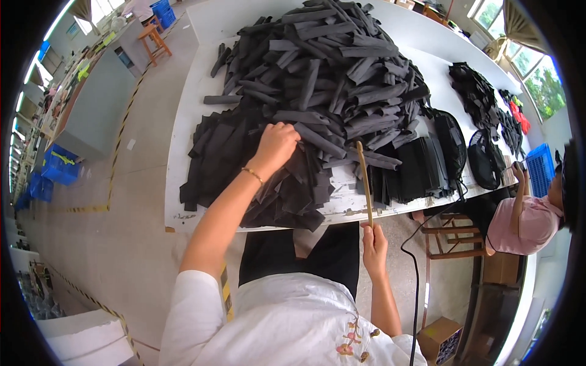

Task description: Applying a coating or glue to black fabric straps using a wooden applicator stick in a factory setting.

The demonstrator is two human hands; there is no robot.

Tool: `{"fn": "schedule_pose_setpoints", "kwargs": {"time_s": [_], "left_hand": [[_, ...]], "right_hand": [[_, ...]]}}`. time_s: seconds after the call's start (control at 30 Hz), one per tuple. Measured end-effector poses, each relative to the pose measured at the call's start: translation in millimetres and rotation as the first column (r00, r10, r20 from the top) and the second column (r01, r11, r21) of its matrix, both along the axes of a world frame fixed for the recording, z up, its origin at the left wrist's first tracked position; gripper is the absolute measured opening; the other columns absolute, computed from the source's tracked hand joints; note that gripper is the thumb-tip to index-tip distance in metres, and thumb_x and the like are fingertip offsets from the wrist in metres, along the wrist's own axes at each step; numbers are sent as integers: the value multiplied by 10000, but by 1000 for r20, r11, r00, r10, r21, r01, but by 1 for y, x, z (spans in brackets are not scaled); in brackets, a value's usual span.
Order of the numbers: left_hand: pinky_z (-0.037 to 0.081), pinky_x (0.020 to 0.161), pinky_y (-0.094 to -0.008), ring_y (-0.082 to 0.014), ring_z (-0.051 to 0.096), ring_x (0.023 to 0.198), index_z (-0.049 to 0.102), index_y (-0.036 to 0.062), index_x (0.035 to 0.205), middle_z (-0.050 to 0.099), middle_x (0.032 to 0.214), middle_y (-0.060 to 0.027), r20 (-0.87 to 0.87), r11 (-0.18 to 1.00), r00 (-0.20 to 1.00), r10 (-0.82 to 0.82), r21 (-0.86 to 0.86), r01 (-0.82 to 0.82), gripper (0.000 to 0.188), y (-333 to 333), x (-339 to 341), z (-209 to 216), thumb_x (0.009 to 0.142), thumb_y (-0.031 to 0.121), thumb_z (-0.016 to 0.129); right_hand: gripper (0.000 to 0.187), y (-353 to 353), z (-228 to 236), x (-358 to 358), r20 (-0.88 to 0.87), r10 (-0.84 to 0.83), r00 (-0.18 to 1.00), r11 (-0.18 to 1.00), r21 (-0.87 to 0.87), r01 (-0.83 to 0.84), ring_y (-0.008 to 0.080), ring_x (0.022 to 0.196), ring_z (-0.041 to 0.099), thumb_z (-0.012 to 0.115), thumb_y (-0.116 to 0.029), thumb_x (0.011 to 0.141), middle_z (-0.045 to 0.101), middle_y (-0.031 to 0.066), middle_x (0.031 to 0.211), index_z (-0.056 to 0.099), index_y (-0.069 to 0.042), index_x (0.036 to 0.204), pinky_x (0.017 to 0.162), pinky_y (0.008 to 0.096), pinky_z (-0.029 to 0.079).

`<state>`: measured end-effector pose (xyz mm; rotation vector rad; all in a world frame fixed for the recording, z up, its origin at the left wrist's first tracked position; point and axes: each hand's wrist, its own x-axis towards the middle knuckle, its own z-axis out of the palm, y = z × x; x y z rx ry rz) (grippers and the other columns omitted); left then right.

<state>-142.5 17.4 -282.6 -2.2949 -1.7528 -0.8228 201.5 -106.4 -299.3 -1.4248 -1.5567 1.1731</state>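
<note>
My left hand (278, 146), with a bracelet at the wrist, is closed over the near part of the heap. Its fingers curl down among dark pieces, and what they pinch is hidden. Beneath and beside it lie flat black fabric pieces (217, 143), overlapping toward the table's front edge. Beyond them rises a large pile of black fabric tubes (342, 55). My right hand (375, 244) is closed round the lower end of a thin wooden stick (367, 186). The stick points away from me, its rounded far tip close to the tubes.
A neat row of black pieces (421, 165) stands right of the stick, beside black mesh-like items (485, 158). A black cable (416, 268) hangs over the table's front edge. On the right sits a co-worker in a pink shirt (528, 226), near a wooden stool (455, 235) and a blue basket (539, 171).
</note>
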Motion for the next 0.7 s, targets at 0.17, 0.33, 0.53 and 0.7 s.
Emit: {"fn": "schedule_pose_setpoints", "kwargs": {"time_s": [0.17, 0.33, 0.53, 0.7], "left_hand": [[472, 791, -363, -259, 611, 843, 666, 48, 821, 633, 805, -52, 202, 979, 978, -45, -184, 83, 105, -19, -20, 43, 735, 93, 705], [479, 839, -370, -282, 579, 916, 652, 42, 918, 615, 917, -76, 190, 997, 979, -77, 16, 76, 189, -33, -20, 53, 752, 107, 718], [447, 761, -345, -231, 567, 858, 659, 97, 815, 579, 836, -40, -91, 989, 985, -145, 19, 147, 130, 0, 10, 19, 739, 179, 725], [458, 750, -365, -247, 599, 832, 655, 58, 791, 630, 806, -48, 14, 990, 992, -122, -69, 123, 82, -3, 1, 27, 791, 139, 664]], "right_hand": [[226, 3, 16, 6, 81, 106, 991, 994, 32, -109, 84, 568, 422, 510, -215, 996, 473, 13, 628, 596, -20, 1072, 526, 259, 361], [278, 16, 18, 1, 208, 236, 949, 966, 54, -252, 160, 548, 500, 556, -272, 974, 542, 107, 624, 597, -25, 1094, 541, 302, 413], [240, 10, 20, -11, 240, 250, 938, 964, 25, -263, 251, 619, 627, 557, -230, 967, 632, 174, 723, 611, -23, 1077, 596, 339, 475], [225, 3, 23, 8, 237, 194, 952, 978, 26, -206, 170, 601, 594, 564, -202, 965, 616, 139, 696, 622, -22, 1087, 580, 307, 461]]}}
